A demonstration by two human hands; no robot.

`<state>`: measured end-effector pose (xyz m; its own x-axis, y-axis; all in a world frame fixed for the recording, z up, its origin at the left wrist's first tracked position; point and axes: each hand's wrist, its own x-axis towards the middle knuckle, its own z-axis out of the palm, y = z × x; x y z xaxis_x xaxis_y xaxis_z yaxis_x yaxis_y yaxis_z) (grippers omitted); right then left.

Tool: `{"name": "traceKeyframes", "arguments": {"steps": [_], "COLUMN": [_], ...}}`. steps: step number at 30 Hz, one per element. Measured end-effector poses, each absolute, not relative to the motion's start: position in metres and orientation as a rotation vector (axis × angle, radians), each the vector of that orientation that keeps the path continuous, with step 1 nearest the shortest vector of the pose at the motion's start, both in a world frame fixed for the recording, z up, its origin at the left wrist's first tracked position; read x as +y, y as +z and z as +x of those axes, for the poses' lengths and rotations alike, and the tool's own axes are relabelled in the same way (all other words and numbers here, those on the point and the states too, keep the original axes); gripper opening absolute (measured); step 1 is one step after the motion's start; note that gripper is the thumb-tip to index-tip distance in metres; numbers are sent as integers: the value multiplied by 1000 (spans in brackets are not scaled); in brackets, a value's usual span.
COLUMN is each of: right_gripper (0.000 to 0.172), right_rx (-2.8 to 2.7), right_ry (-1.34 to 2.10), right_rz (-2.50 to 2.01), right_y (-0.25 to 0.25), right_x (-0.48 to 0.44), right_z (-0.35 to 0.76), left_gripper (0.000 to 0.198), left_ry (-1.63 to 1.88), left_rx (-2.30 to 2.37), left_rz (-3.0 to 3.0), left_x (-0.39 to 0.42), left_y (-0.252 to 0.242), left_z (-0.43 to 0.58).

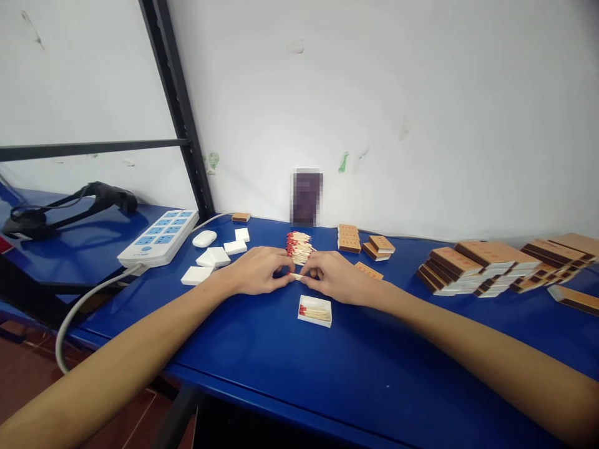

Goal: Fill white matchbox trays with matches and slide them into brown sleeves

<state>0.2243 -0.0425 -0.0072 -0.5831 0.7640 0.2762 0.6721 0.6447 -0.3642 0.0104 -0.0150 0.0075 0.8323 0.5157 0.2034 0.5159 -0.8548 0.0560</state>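
Between my two hands lie a few matches point(296, 277), pinched at their ends. The fingertips of my left hand point(262, 270) close on the red-head end, while those of my right hand point(334, 276) close on the plain end. Just behind the fingers rises a pile of red-tipped matches point(299, 246). Nearer to me, a white matchbox tray point(330, 319) rests on the blue table point(262, 368), with several matches lying in it, heads to the left. My fingers partly hide the held matches, so I cannot tell their number.
White matchbox trays point(196, 275), a white rounded case point(204, 239) and a power strip point(161, 240) are on the left. Matchboxes point(349, 238) stand right of the pile, with larger stacks of matchboxes point(496, 257) farther right. A blurred dark object point(306, 198) leans against the wall.
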Motion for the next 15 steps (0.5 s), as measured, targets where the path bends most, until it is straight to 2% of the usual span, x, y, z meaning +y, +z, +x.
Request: {"name": "traceKeyframes", "arguments": {"steps": [6, 15], "right_gripper": [12, 10], "right_rx": [-2483, -2542], "right_ry": [386, 327], "right_rz": [-1210, -1360], "right_y": [-5, 3], "right_x": [-43, -51], "right_z": [227, 227], "left_gripper": [21, 23], "left_ry": [-213, -147], "left_rx": [-816, -816], "left_rz": [-2994, -2965], "left_x": [-20, -23], "left_y": [8, 6], "left_z": [13, 20]}}
